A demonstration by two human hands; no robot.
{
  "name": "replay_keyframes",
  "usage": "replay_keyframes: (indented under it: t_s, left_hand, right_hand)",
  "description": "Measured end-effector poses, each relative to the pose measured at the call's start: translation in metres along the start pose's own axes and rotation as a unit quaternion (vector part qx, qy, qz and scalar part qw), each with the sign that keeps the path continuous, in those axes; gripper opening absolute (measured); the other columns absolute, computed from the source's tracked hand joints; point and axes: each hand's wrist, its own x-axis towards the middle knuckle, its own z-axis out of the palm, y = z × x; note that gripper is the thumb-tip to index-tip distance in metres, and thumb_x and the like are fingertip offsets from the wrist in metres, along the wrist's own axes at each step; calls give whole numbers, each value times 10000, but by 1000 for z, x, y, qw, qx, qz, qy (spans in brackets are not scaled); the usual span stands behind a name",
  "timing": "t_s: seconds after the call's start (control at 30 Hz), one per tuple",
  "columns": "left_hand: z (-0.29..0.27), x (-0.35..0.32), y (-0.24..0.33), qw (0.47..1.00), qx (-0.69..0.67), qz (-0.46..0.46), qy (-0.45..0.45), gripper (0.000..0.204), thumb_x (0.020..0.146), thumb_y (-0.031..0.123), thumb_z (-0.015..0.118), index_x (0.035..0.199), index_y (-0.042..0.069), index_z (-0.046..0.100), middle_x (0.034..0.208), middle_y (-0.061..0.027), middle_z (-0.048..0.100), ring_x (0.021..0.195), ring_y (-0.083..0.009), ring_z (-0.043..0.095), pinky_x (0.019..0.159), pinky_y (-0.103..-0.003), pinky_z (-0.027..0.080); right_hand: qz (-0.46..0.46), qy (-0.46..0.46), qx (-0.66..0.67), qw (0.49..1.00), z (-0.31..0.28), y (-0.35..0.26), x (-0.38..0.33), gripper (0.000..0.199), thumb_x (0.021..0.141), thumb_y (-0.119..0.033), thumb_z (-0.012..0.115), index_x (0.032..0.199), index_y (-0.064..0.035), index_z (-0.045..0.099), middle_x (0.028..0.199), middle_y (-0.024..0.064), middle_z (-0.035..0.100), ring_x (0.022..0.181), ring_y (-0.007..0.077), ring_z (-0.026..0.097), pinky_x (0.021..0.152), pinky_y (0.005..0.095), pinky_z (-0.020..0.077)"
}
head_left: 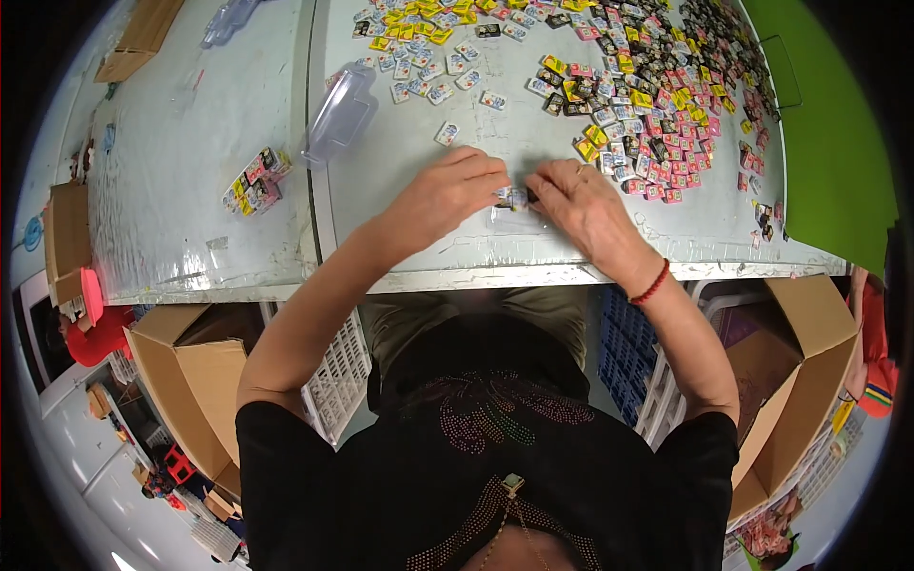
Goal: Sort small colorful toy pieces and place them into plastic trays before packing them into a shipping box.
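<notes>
Near the table's front edge, my left hand (455,198) has its fingers pinched together over a clear plastic tray (519,222). What those fingers grip is hidden. Across from it, my right hand (583,207), with a red bracelet at the wrist, pinches a small dark box (532,194) over the tray's right side. A few small boxes (515,198) show between the two hands, partly covered by fingers. One loose white box (447,133) lies just beyond my left hand.
Many small boxes (666,143) in pink, black, yellow and white spread over the far right. Left of my hands lie an empty clear tray (341,116) and a filled pack (255,183). Open cartons (205,366) stand below the table on both sides; a green panel (838,143) borders the right.
</notes>
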Motion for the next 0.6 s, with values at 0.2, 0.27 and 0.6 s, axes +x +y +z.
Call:
replay_keyframes:
  t_s: [0.2,0.27,0.6]
  left_hand:
    - [4,1,7,999,-27,-31,30,246,781,68,711,1011,3,653,1025,-89,638,958,-248,595,848,-332,495]
    - [-12,0,4,998,-26,-46,42,247,783,65,708,1016,2,652,1023,-91,638,958,-251,595,846,-332,496]
    - [-10,-8,11,997,3,-69,-18,244,766,28,723,996,-25,660,1051,-98,635,975,-257,598,830,-346,516]
  right_hand:
    - [38,61,43,996,6,0,-8,312,772,-67,735,1072,-23,663,1062,120,647,947,284,621,821,368,514]
    - [54,89,51,993,0,8,-11,315,763,-57,744,1067,-30,666,1060,123,651,943,289,626,820,371,516]
    - [78,91,58,991,10,8,-16,295,744,-29,758,1025,-24,669,1026,110,644,944,288,618,810,370,509]
